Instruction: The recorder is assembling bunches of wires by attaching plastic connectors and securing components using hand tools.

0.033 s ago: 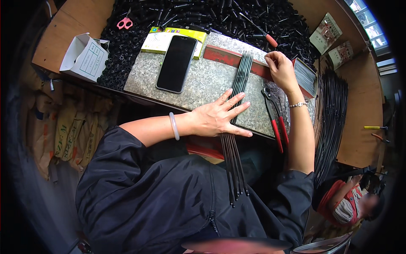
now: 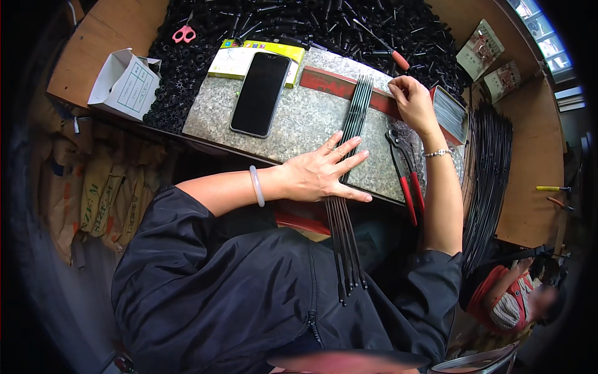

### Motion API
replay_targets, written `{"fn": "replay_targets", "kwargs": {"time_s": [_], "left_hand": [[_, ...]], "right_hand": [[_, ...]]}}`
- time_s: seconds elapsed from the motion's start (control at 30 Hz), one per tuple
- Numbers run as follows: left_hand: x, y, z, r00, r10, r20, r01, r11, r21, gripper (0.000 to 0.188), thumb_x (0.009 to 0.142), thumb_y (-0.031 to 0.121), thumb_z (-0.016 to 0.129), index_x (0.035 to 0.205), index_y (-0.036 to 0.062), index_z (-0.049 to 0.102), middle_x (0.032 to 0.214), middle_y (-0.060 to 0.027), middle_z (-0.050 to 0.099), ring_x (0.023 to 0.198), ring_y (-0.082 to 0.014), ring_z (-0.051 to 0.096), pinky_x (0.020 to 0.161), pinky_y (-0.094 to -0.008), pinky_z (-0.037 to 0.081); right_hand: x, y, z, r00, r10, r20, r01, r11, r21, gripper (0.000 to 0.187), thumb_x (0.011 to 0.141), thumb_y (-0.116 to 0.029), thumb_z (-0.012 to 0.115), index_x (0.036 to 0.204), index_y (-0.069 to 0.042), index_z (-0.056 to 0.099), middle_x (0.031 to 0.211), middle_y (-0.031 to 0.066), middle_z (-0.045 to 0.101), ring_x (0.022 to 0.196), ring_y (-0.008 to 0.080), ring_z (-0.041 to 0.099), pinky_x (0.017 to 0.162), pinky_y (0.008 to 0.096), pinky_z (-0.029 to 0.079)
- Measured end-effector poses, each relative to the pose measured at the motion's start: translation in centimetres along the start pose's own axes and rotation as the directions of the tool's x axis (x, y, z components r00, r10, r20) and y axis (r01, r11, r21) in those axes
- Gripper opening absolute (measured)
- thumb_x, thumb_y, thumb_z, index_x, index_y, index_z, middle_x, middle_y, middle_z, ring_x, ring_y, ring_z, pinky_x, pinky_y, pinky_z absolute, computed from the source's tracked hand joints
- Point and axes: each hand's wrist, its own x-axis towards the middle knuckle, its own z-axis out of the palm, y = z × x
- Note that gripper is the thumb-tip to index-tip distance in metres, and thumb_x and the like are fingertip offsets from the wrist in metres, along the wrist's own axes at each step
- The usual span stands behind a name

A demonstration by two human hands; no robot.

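Observation:
My left hand (image 2: 327,168) lies flat with its fingers spread across a row of thin black rods (image 2: 357,118), pressing on them near the front edge of the stone slab (image 2: 293,118). The rods' far ends cross a red metal bar (image 2: 330,82), and their small knobbed near ends overhang my lap. Above the bar's right end, my right hand (image 2: 412,100) is closed in a pinch; whatever is between its fingertips is too small to make out. Red-handled pliers (image 2: 406,174) lie below it, next to a tangle of fine wire.
A phone (image 2: 260,93) rests partly on a yellow-green box (image 2: 223,62). Behind lie heaped black parts (image 2: 299,25), pink scissors (image 2: 184,34) and a red-handled screwdriver (image 2: 398,59). On the right are a box of thin pins (image 2: 450,115) and long black rods (image 2: 489,181). Another person (image 2: 507,299) sits beyond.

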Motion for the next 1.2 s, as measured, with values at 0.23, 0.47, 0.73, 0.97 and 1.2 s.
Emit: {"fn": "replay_targets", "kwargs": {"time_s": [0.23, 0.47, 0.73, 0.97, 1.2], "left_hand": [[-0.1, -0.1, -0.1, 1.0, 0.003, 0.014, -0.004, 1.0, 0.022, 0.066, 0.082, 0.017, 0.049, 0.137, 0.0477, 0.03, 0.138, -0.0235, 0.038, 0.127, -0.0443, 0.037, 0.102, -0.0598, 0.03], [-0.2, -0.1, 0.0, 1.0, -0.002, 0.003, 0.002, 1.0, 0.016, 0.068, 0.081, 0.015, 0.05, 0.137, 0.0482, 0.03, 0.137, -0.0232, 0.038, 0.126, -0.0436, 0.037, 0.102, -0.0599, 0.03], [-0.1, -0.2, 0.0, 1.0, 0.014, 0.003, -0.014, 0.999, 0.051, 0.064, 0.082, 0.021, 0.049, 0.137, 0.048, 0.03, 0.136, -0.0233, 0.04, 0.126, -0.0436, 0.038, 0.101, -0.0602, 0.03], [-0.1, -0.2, 0.0, 1.0, -0.001, -0.006, 0.001, 1.0, 0.023, 0.064, 0.083, 0.016, 0.047, 0.137, 0.0483, 0.03, 0.136, -0.0228, 0.04, 0.126, -0.0427, 0.039, 0.102, -0.0596, 0.03], [-0.1, -0.2, 0.0, 1.0, 0.011, -0.004, -0.011, 0.999, 0.04, 0.065, 0.083, 0.016, 0.047, 0.137, 0.0481, 0.03, 0.136, -0.0229, 0.04, 0.125, -0.0432, 0.039, 0.101, -0.06, 0.031]], "right_hand": [[0.4, -0.1, 0.8, 0.989, 0.062, 0.135, -0.07, 0.996, 0.055, 0.017, 0.085, -0.014, 0.062, 0.089, 0.002, 0.063, 0.076, 0.0086, 0.063, 0.071, 0.0142, 0.058, 0.068, 0.0277, 0.046], [0.4, -0.1, 0.8, 0.982, 0.115, 0.149, -0.127, 0.989, 0.07, 0.016, 0.086, -0.013, 0.061, 0.088, 0.003, 0.062, 0.074, 0.0056, 0.062, 0.069, 0.0108, 0.056, 0.067, 0.0261, 0.046], [0.4, -0.2, 0.7, 0.986, 0.079, 0.149, -0.09, 0.994, 0.067, 0.016, 0.086, -0.014, 0.061, 0.087, 0.003, 0.061, 0.074, 0.0058, 0.061, 0.07, 0.011, 0.055, 0.067, 0.026, 0.046], [0.5, 0.0, 1.0, 0.988, 0.063, 0.14, -0.075, 0.994, 0.081, 0.017, 0.085, -0.014, 0.062, 0.089, 0.002, 0.062, 0.075, 0.0062, 0.063, 0.071, 0.0109, 0.057, 0.068, 0.0256, 0.046], [0.7, 0.6, 1.9, 0.997, 0.055, 0.063, -0.063, 0.989, 0.132, 0.017, 0.084, -0.016, 0.062, 0.088, 0.0, 0.065, 0.077, 0.0127, 0.065, 0.071, 0.0194, 0.062, 0.067, 0.0304, 0.048]]}}
